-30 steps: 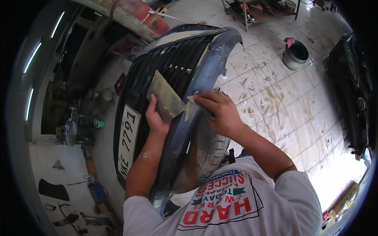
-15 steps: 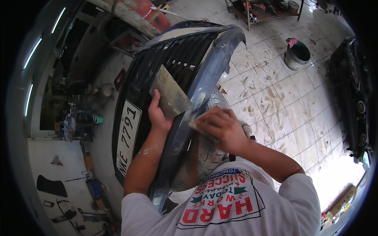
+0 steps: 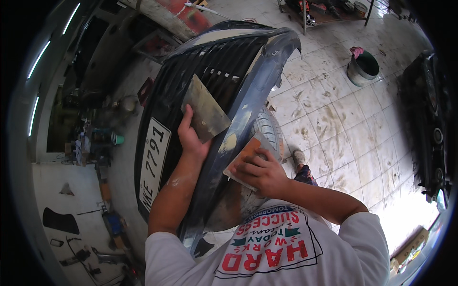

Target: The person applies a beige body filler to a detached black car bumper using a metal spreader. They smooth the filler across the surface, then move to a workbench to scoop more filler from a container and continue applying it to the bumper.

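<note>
shirt: white, short-sleeved (image 3: 191,262), with coloured lettering across it, worn by the person bent over in front of me.
right hand: (image 3: 261,177) fingers bent and grasping the wide spreader (image 3: 250,150), which has an orange-brown patch on its face; it sits low by the bumper's near edge, and from here i can't quite tell whether it touches.
left hand: (image 3: 193,137) grasping the flat plate (image 3: 206,108), thumb lying on the upper face; the plate is smeared with grey and yellowish stuff and tilts over the slats of the grille (image 3: 213,55).
bumper: dark and blue-grey (image 3: 257,81), running away from the person beneath both hands.
putty: a pale yellowish patch (image 3: 230,143) on the bumper, between the flat plate and the wide spreader.
number plate: white (image 3: 154,159), on the bumper's front, left of the left forearm.
tyre: dusty (image 3: 270,127), just beyond the wide spreader.
floor: pale tiles, smudged (image 3: 334,124).
bucket: dark inside (image 3: 359,75), well apart from the hands, a pink cloth (image 3: 356,51) over its rim.
rack: metal (image 3: 329,19), farthest off, loaded with tools.
</note>
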A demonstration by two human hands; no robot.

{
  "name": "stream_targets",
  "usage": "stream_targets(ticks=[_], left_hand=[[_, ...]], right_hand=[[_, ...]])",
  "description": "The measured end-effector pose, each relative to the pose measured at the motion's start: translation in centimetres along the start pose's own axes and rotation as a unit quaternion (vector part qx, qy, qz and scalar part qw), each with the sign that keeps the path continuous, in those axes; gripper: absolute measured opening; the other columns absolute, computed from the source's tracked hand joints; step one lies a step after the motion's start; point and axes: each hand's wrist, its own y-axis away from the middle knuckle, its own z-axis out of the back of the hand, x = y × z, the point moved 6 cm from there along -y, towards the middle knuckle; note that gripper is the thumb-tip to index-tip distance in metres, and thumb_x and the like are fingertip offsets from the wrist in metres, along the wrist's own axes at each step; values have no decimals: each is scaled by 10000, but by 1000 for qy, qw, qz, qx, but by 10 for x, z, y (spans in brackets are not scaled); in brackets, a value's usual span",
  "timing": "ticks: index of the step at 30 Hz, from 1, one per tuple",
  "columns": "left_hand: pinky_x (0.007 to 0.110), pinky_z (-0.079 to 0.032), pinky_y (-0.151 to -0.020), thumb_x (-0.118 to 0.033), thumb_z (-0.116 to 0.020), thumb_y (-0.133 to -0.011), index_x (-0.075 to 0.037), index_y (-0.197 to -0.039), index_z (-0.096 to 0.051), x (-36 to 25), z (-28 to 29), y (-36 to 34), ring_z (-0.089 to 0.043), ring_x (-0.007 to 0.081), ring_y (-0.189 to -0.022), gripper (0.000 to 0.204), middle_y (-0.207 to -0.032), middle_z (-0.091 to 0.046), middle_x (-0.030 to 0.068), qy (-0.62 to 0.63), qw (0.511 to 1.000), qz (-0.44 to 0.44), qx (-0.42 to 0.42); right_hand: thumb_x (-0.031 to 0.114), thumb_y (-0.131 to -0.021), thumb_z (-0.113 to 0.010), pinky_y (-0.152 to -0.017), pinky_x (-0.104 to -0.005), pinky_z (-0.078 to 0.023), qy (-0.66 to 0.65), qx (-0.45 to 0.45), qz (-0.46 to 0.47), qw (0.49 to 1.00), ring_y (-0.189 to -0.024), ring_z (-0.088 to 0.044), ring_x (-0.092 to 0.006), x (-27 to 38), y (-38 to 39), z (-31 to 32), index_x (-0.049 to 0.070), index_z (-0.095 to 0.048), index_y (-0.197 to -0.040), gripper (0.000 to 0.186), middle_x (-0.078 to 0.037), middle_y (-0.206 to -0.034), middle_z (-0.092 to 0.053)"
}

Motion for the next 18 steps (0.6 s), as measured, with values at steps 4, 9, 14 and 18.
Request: stream_targets(ticks=[4,9,14,18], left_hand=[[475,-455,-1140,-375,-571,-1094,-38,-1469,-541,0,5,0,-612,294,-1289,505,-1405,-629,123,-4,1000,-1,-21],[476,-457,-1139,-376,-571,-1094,-37,-1476,-533,0,0,1,-611,294,-1291,512,-1408,-626,121,2,1000,-3,13],[473,-461,-1132,-382,-570,-1094,-36,-1462,-538,-1,-1,1,-616,293,-1278,506,-1393,-630,130,-1,1000,-5,7],[473,-466,-1125,-397,-563,-1095,-35,-1454,-543,-1,-2,0,-619,294,-1271,510,-1386,-632,131,-10,1000,-8,10]], right_hand=[[85,-540,-818,-1073,-508,-453,15,-60,-12,998,-1229,-635,-269,-6,-5,40,138,-707,-1351,820,-51,-1326,-651],[-35,-639,-774,-1010,-461,-492,1,-144,-154,977,-1227,-645,-286,-64,-38,78,121,-710,-1326,707,-76,-1276,-670],[-8,-689,-770,-989,-440,-495,23,-131,-101,986,-1239,-643,-300,-44,-50,56,108,-703,-1324,650,-81,-1292,-673],[67,-665,-777,-1024,-479,-478,39,-103,-70,991,-1271,-636,-298,-13,-33,26,104,-703,-1340,680,-72,-1312,-675]])
